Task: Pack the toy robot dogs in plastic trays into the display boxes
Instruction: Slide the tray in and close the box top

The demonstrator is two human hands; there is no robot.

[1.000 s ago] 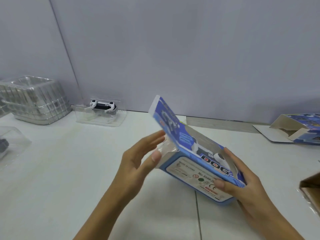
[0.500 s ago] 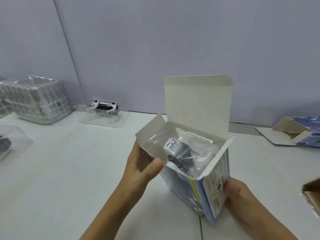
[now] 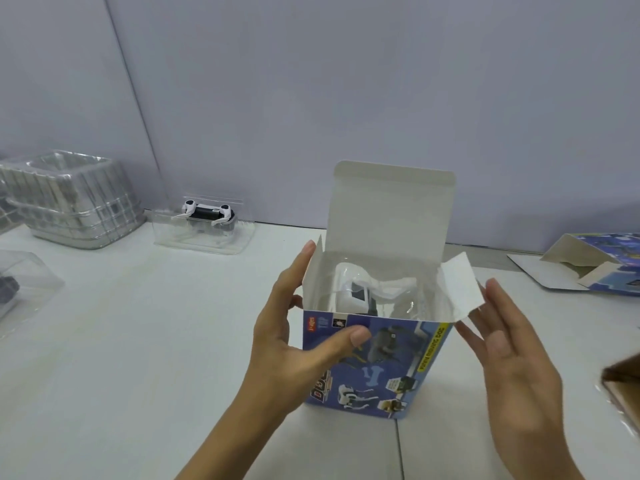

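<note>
Cardboard bends easily: left hand (image 3: 291,341) pinches the light blue cardboard display box (image 3: 374,368); right hand (image 3: 516,344), fingers straight, nudges its side flap (image 3: 460,289).

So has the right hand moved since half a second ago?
Yes. The right hand has left the display box's lower side and risen to its right side flap, fingers open.
</note>
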